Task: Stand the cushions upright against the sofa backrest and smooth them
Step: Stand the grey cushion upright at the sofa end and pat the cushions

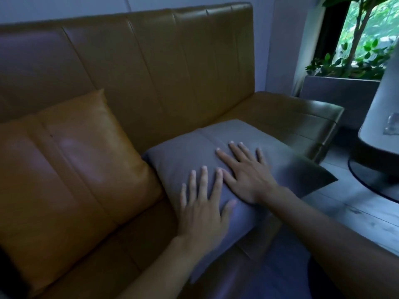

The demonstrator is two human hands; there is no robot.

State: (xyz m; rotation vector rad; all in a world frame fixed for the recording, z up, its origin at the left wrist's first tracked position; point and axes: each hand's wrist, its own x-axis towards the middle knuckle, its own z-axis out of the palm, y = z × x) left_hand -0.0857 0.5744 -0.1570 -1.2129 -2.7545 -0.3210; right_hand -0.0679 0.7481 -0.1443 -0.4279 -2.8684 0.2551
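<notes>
Both bare forearms reached in from below; the left hand [201, 209] and right hand [248, 175] lay flat, fingers spread, gripping nothing, palms pressed on the grey cushion [194, 156]. That cushion lay on the seat of the tan leather sofa [164, 67], just beside a tan leather cushion [71, 158] leaning against the backrest.
</notes>
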